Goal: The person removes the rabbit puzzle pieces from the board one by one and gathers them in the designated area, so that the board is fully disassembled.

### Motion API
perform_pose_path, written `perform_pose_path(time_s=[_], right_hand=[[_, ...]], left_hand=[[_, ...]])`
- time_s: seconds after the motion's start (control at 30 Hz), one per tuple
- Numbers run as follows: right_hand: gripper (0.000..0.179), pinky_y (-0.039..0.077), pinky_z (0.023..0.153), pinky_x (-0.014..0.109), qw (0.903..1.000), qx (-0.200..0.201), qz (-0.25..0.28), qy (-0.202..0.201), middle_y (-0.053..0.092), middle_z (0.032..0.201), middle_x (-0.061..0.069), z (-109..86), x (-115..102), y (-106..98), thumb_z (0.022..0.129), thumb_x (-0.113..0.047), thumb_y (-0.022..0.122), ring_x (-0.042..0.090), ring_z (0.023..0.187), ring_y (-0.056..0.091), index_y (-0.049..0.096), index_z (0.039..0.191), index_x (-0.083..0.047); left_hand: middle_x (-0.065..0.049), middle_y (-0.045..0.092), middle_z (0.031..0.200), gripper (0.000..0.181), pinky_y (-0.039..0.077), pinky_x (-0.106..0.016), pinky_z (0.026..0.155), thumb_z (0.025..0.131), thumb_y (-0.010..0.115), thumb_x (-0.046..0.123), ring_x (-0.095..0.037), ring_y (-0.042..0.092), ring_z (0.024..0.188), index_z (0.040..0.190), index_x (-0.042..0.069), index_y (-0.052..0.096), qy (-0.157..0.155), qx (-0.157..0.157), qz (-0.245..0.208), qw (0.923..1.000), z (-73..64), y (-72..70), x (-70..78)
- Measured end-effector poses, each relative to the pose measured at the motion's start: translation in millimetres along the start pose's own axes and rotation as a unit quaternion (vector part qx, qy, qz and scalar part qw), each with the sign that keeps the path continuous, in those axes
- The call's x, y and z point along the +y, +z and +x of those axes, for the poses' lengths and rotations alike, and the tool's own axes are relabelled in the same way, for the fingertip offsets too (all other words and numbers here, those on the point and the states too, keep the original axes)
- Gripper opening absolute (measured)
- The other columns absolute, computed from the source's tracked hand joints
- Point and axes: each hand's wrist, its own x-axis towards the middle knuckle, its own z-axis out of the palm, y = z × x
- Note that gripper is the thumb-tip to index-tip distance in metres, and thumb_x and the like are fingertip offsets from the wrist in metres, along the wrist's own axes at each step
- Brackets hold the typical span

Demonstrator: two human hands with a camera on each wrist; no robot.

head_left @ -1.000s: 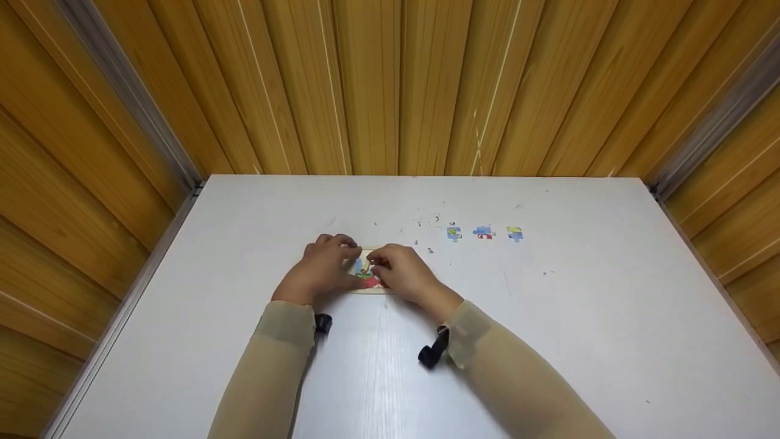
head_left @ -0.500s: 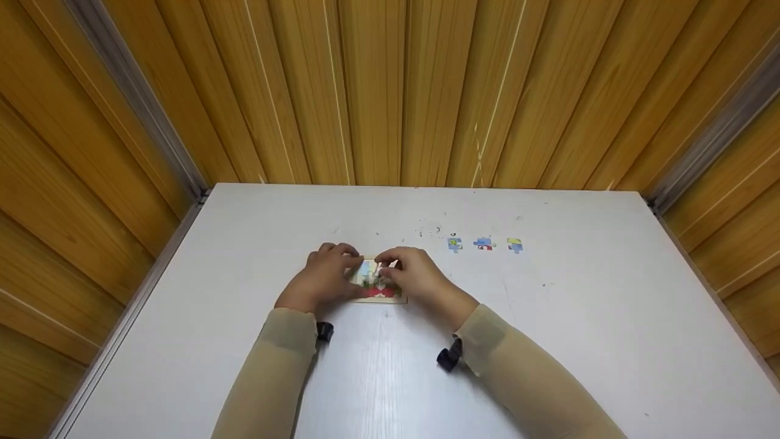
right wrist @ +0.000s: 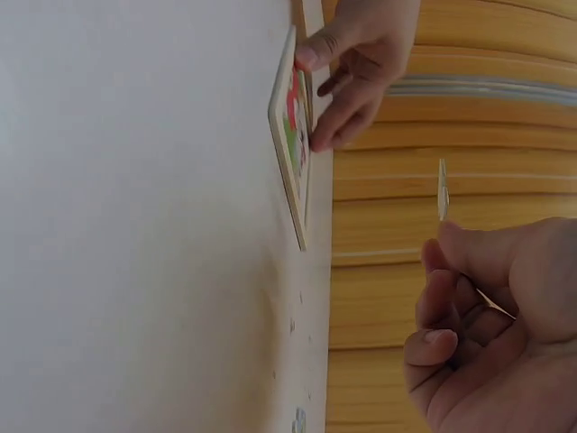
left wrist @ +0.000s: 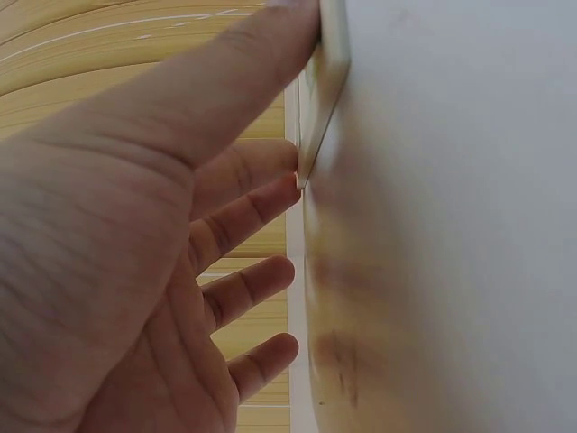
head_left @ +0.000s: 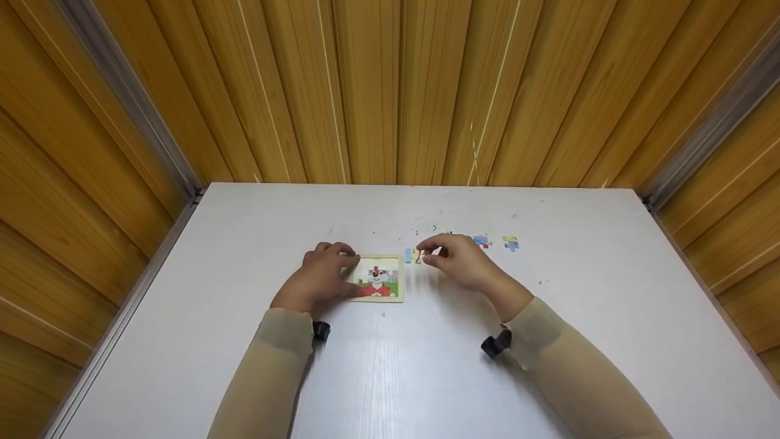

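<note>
A wooden-framed jigsaw puzzle (head_left: 399,277) lies flat on the table, showing a cartoon character in red in its lower part. My left hand (head_left: 323,272) rests at the frame's left side, thumb near the lower left and fingertips at the upper left corner. In the left wrist view the thumb presses on the frame and the other fingers are mostly straight. Just right of the frame, my right hand (head_left: 460,262) pinches a puzzle piece (head_left: 412,255) with blue and yellow print between thumb and index finger. The right wrist view shows this piece (right wrist: 443,191) edge-on.
Two loose jigsaw pieces, one blue and red (head_left: 481,241) and one yellow and blue (head_left: 510,243), lie beyond the right hand. The third is mostly hidden behind that hand. Dark specks mark the white table (head_left: 292,207), with wood-look panels (head_left: 372,91) around it.
The right hand has moved right, away from above the framed puzzle, carrying the puzzle piece and baring the picture. The left hand has stayed at the frame's left side.
</note>
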Motion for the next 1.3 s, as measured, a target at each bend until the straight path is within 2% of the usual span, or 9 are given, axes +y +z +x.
perform_pose_path(time_s=[0.2,0.4,0.53,0.7,0.9,1.0,1.3], right_hand=[[0.026,0.054,0.082,0.027,0.9998,0.018,0.001,0.006,0.081,0.123,0.010,-11.3,19,-19,0.110,-0.013,0.074,0.022,0.102,0.065,0.081,0.135,-0.011],[0.024,0.053,0.082,0.028,0.9998,0.011,-0.015,0.005,0.080,0.123,0.011,-20.8,35,-27,0.111,-0.013,0.073,0.022,0.103,0.066,0.081,0.133,-0.010],[0.022,0.053,0.082,0.029,0.9992,0.012,-0.031,0.020,0.079,0.122,0.012,-23.8,45,-32,0.111,-0.014,0.072,0.022,0.101,0.066,0.081,0.132,-0.011],[0.021,0.052,0.084,0.031,0.9972,0.004,-0.058,0.046,0.077,0.124,0.012,-22.8,57,-35,0.111,-0.014,0.072,0.022,0.101,0.065,0.081,0.130,-0.013],[0.019,0.052,0.085,0.034,0.9948,-0.010,-0.063,0.079,0.075,0.123,0.010,-21.0,67,-35,0.111,-0.012,0.072,0.022,0.100,0.063,0.079,0.128,-0.014],[0.019,0.053,0.088,0.036,0.9946,-0.013,-0.061,0.083,0.075,0.121,0.010,-18.9,72,-33,0.111,-0.011,0.071,0.023,0.102,0.064,0.079,0.128,-0.012],[0.024,0.057,0.112,0.051,0.9937,-0.004,-0.066,0.090,0.076,0.130,0.011,-16.0,79,-31,0.112,-0.008,0.069,0.029,0.121,0.068,0.077,0.134,-0.010]], left_hand=[[-0.003,0.057,0.168,0.077,0.038,-0.065,0.132,0.089,0.098,0.040,-0.037,0.040,0.162,0.158,0.021,0.069,-0.004,-0.002,-0.001,1.0000,1.6,0.7,2.2],[-0.003,0.058,0.167,0.081,0.036,-0.064,0.135,0.089,0.098,0.042,-0.037,0.040,0.162,0.161,0.021,0.066,0.001,-0.006,0.001,1.0000,1.5,2.5,2.1],[-0.005,0.058,0.166,0.081,0.032,-0.063,0.136,0.090,0.097,0.042,-0.037,0.038,0.162,0.161,0.019,0.065,0.014,-0.008,0.000,0.9999,0.2,1.4,1.8],[-0.005,0.057,0.167,0.080,0.034,-0.064,0.135,0.090,0.098,0.041,-0.037,0.038,0.162,0.160,0.019,0.066,0.005,-0.010,-0.001,0.9999,-0.3,0.8,2.0],[-0.005,0.058,0.167,0.078,0.036,-0.065,0.134,0.089,0.098,0.040,-0.037,0.040,0.162,0.158,0.019,0.069,0.003,-0.006,-0.001,1.0000,0.2,0.3,3.4],[-0.004,0.057,0.168,0.080,0.036,-0.066,0.134,0.089,0.098,0.040,-0.038,0.039,0.163,0.159,0.019,0.068,0.001,-0.006,0.001,1.0000,0.6,-0.1,4.0],[-0.004,0.056,0.169,0.079,0.037,-0.065,0.134,0.092,0.097,0.040,-0.037,0.039,0.163,0.162,0.020,0.065,-0.001,-0.007,0.007,0.9999,0.8,-1.0,2.0]])
